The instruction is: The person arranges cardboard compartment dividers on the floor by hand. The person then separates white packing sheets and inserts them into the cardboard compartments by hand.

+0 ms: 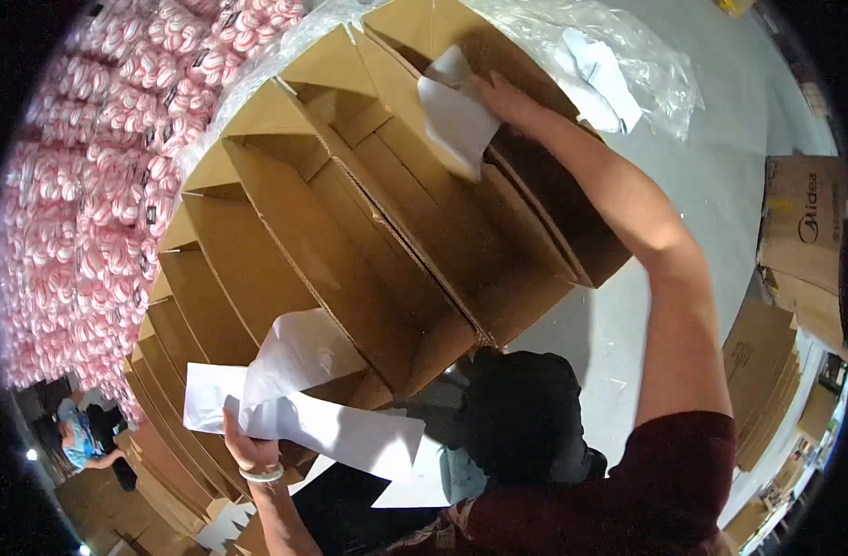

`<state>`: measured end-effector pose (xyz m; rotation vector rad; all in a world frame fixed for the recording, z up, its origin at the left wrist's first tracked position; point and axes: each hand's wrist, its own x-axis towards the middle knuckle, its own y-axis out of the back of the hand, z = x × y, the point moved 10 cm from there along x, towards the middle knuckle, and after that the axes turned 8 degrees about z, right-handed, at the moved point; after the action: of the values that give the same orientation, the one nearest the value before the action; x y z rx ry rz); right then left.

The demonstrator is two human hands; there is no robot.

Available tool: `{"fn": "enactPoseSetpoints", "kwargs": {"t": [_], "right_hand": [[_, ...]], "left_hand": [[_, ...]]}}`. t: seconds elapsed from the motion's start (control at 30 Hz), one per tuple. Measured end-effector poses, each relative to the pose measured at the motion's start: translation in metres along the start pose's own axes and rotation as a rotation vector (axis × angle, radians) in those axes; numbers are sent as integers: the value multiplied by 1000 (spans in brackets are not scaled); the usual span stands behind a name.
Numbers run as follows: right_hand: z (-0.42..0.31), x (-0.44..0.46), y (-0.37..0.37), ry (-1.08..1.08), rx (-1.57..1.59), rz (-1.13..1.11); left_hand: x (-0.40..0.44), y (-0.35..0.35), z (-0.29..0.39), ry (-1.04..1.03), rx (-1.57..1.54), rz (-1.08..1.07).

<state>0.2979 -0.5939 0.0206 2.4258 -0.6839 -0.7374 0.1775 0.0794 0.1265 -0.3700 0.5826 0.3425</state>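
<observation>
My left hand (252,449), wearing a pale bracelet, is closed on several white paper sheets (350,431) at the lower left. A translucent plastic bag (303,352) lies against those sheets, over the edge of an open cardboard box. Upper right, my right hand (505,100) reaches over another open cardboard box (526,199), its fingers pinched at the edge of a white sheet (456,116). That sheet hangs bent across the wall between two boxes, with a translucent piece above it. My right fingertips are partly hidden.
Open cardboard boxes (340,222) stand in a tight row. Many bagged red-and-white striped items (109,195) are piled at left. Clear plastic film (660,69) lies on the floor beyond. Flattened cartons (762,371) and a Midea box (804,208) stand right. Another person (86,435) is at far left.
</observation>
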Motion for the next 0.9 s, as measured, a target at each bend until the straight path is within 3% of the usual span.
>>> {"fn": "enactPoseSetpoints", "kwargs": {"t": [0.1,0.17,0.3,0.37,0.4,0.47,0.5,0.57,0.63,0.7,0.77,0.8,0.83,0.87,0.9], "right_hand": [[8,-63,1,-48,144,-50],[2,-96,-17,-271,666,-311],[-10,-74,-17,-52,972,-62],[-1,-41,-22,-108,900,-98],[4,-30,-23,-109,900,-93],[24,-14,-35,-193,544,-191],[45,7,-41,-191,546,-188],[62,38,-56,344,-138,-210],[67,13,-53,363,-299,-226],[73,2,-55,373,-465,-246],[116,10,-54,-25,-360,-258],[140,17,-49,-18,-363,-261],[158,22,-57,110,90,-447],[142,15,-59,184,316,-529],[129,7,-61,240,546,-639]], "left_hand": [[4,-16,-4,-2,-8,-61],[6,-26,-7,1,-8,-94],[16,-27,-4,-17,-26,-127],[21,-23,-4,2,-16,-146],[21,-23,1,-89,105,-199],[18,-31,4,-181,220,-256],[17,-23,5,-213,229,-107],[11,-19,12,-247,236,41],[4,-37,3,-90,36,-80],[4,-32,6,-105,67,-92],[-4,-39,7,-115,95,-99],[-15,-52,12,-133,157,-112],[-23,-59,14,-153,219,-121],[-28,-57,24,-305,350,-155],[-37,-64,27,-310,344,-141]]}}
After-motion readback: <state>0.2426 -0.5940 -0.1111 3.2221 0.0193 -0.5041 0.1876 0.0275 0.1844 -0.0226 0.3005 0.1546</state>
